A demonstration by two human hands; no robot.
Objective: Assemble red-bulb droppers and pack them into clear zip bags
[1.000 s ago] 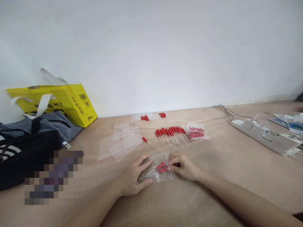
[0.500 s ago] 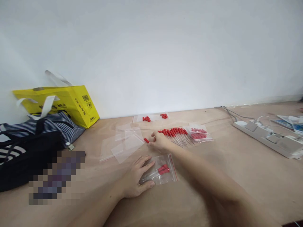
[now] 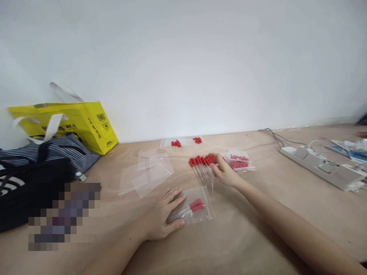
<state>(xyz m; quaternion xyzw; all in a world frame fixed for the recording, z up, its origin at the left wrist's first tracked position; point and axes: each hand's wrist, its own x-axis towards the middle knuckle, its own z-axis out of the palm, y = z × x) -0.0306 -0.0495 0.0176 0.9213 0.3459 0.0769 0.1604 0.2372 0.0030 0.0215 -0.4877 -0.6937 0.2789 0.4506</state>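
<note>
My left hand (image 3: 164,215) lies with spread fingers on the left end of a clear zip bag (image 3: 200,216), which holds red-topped droppers (image 3: 197,205). Farther back, my right hand (image 3: 224,170) is closed at the right end of a row of red-topped droppers (image 3: 200,161). One clear stem points down below its fingers; how many droppers it grips is hidden. Just right of that hand are filled bags (image 3: 239,164) with red tops inside. Flat, overlapping clear bags (image 3: 155,175) rest left of the row.
Near the wall lies another bag with red-topped pieces (image 3: 176,143). A yellow bag (image 3: 94,128), a striped bag (image 3: 67,151) and a black bag (image 3: 48,183) stand at left. A white power strip (image 3: 323,166) with cables is at right.
My right hand has moved right from the left end of the dropper row to its right end. The red-topped dropper it had at the left is no longer there. My left hand stays on the bag.
</note>
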